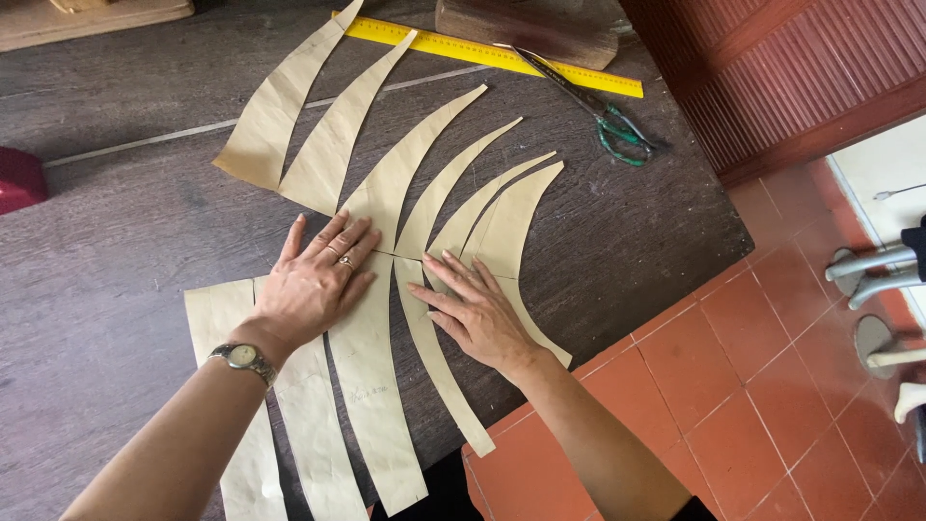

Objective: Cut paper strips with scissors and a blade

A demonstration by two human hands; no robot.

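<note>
Left hand (313, 275), wristwatch (241, 358) on its wrist, and right hand (477, 314) lie flat, fingers spread, holding nothing, pressing the narrow waist of fanned paper pattern pieces (386, 183) | curved, tapering tan strips, matte | dark wood-grain tabletop (116, 212); yellow ruler (482, 50) and green-handled scissors (603, 114) at the far edge; terracotta tile floor (772, 386) alongside

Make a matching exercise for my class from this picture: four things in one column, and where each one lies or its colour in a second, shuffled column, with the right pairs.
1. ruler
2. scissors
3. wristwatch
4. paper strips

A. on the left wrist
B. tan, fanned out under both hands
C. yellow, along the table's far edge
D. green-handled, beside the ruler's right end

Pairs: 1-C, 2-D, 3-A, 4-B
</note>
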